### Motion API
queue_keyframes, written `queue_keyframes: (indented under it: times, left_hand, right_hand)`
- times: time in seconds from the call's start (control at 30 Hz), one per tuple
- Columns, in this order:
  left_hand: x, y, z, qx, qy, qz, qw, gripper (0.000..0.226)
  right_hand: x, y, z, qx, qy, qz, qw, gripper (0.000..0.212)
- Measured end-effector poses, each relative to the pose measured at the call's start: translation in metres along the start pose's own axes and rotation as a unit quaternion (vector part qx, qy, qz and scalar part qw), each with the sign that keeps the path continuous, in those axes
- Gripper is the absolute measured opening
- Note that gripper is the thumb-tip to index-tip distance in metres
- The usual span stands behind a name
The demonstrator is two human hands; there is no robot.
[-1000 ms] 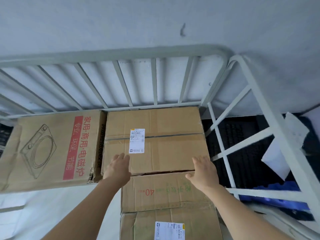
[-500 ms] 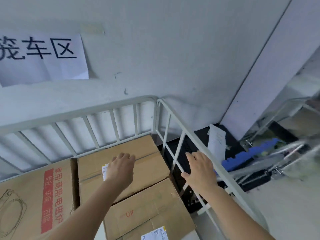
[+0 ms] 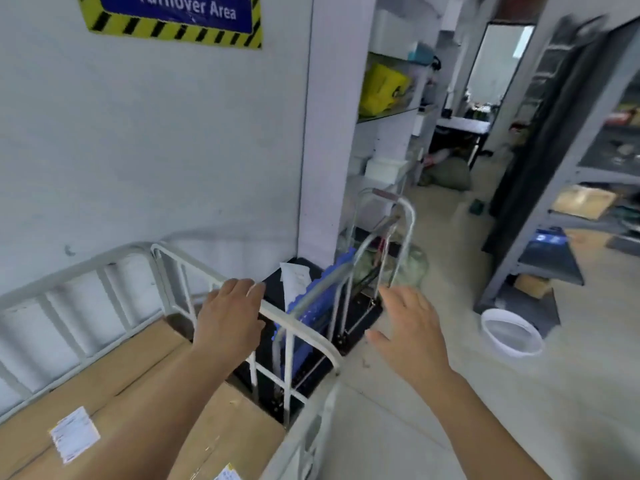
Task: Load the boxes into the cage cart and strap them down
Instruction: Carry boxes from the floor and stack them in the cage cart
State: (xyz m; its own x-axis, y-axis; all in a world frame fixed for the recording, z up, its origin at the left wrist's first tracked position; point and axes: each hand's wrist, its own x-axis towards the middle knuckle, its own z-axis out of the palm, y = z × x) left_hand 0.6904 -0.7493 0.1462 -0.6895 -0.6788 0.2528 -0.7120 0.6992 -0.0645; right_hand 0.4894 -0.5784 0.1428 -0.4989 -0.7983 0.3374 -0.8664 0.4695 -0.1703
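- While both of my arms reach forward, my left hand (image 3: 228, 320) hangs over the top rail on the right side of the cage cart (image 3: 301, 328). Its fingers are loosely bent and hold nothing, and I cannot tell whether they touch the rail.
- My right hand (image 3: 412, 329) is outside the cart, past that same side rail and over the floor. Its fingers are spread wide, palm down, with nothing in it.
- The boxes (image 3: 131, 372) lie inside the cart, brown cardboard packed side by side. Their tops sit below the rail and under my left forearm.
- One white shipping label (image 3: 74, 433) sits on a box top at the near-left of the cart.
- The corner of a second label (image 3: 227, 475) shows on the box nearest me.
- Just outside the cart's right side, against its bars, stands a blue panel (image 3: 308, 310) with a white sheet of paper (image 3: 294, 277) next to it.
- Beyond those, further from the cart, a hand truck (image 3: 405, 209) with a looped metal handle stands by the white pillar (image 3: 332, 133).
- A white basin (image 3: 512, 337) lies on the floor well to the right of the cart, near the grey shelving (image 3: 595, 175).
- On the wall behind the cart hangs a blue sign (image 3: 194, 12) with a yellow-and-black striped border; the word "Area" is readable.
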Motion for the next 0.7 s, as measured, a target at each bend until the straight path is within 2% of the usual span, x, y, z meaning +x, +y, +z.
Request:
queue_keyframes:
  times: [0.1,0.2,0.37,0.7]
  left_hand:
    - [-0.003,0.058,-0.019,-0.012,0.032,0.051,0.998,0.064]
    - [-0.011,0.119,-0.043,-0.029,0.032,0.109,0.993,0.067]
    - [-0.026,0.201,-0.062,-0.079,0.049,0.200,0.975,0.060]
    - [-0.063,0.325,-0.087,-0.120,0.048,0.402,0.907,0.063]
  right_hand:
    - [-0.042,0.048,-0.042,-0.021,0.019,0.051,0.998,0.064]
    - [-0.085,0.091,-0.077,-0.057,0.040,0.105,0.992,0.057]
    - [-0.158,0.145,-0.121,-0.093,0.078,0.199,0.972,0.067]
    - [-0.314,0.171,-0.191,-0.152,0.095,0.408,0.895,0.069]
